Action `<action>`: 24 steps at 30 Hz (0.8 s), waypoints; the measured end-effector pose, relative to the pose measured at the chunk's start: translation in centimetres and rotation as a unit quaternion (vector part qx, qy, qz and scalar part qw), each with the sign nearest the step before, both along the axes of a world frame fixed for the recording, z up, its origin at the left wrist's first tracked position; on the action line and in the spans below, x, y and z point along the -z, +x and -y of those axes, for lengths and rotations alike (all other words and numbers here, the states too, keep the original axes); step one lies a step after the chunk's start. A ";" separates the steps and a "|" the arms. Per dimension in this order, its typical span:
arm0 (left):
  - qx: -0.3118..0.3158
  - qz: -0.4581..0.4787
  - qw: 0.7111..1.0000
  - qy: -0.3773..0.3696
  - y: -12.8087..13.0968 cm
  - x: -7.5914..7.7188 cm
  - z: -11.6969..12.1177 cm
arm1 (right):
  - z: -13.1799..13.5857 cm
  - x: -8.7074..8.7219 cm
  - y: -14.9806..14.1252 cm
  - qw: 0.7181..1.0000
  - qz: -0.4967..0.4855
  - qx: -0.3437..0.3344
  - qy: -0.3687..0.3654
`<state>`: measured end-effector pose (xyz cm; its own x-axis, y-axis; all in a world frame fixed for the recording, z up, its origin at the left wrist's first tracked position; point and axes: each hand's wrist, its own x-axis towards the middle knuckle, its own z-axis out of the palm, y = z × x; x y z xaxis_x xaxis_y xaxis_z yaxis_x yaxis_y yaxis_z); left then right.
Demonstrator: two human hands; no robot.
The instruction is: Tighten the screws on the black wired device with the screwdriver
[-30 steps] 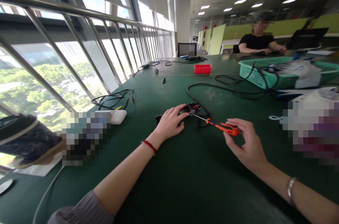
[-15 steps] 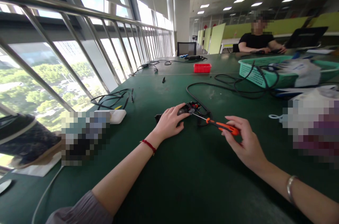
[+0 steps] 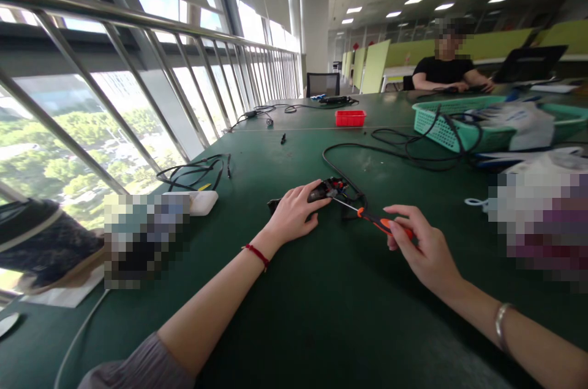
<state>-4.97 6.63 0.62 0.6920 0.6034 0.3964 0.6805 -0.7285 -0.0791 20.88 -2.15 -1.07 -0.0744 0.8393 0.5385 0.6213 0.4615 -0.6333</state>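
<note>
My left hand (image 3: 294, 212) rests flat on a small black device (image 3: 328, 189) with red and dark parts showing, pressing it onto the green table (image 3: 321, 315). My right hand (image 3: 420, 248) grips the orange handle of a screwdriver (image 3: 376, 222). Its thin metal shaft points up and left, and the tip sits at the device's open end. A black cable (image 3: 367, 156) loops away from the device toward the back right.
A teal basket (image 3: 454, 125) with cables and bags stands at the back right. A red tray (image 3: 350, 118) lies farther back. Loose black cables (image 3: 197, 169) and a white adapter (image 3: 202, 202) lie to the left by the window railing. Another person (image 3: 443, 67) sits at a far table.
My right hand has turned on the screwdriver handle, fingers closing further over it; the tip stays at the device. My left hand has not moved.
</note>
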 end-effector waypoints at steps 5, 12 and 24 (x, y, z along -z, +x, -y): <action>-0.002 -0.006 1.000 0.001 0.0 0.0 0.0 | -0.2 0.4 0.0 0.997 -0.004 0.039 0.067; -0.001 -0.001 1.000 0.004 0.1 -0.1 0.0 | -0.1 0.3 -0.2 0.996 0.012 0.007 0.094; -0.003 -0.004 1.000 0.007 0.1 0.0 0.0 | -0.4 0.5 0.2 0.995 -0.007 0.030 0.093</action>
<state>-4.88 6.62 0.62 0.6921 0.6016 0.3987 0.6834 -0.7239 -0.0940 21.05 -1.76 -1.61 -0.0189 0.7275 0.6858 0.6428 0.5342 -0.5490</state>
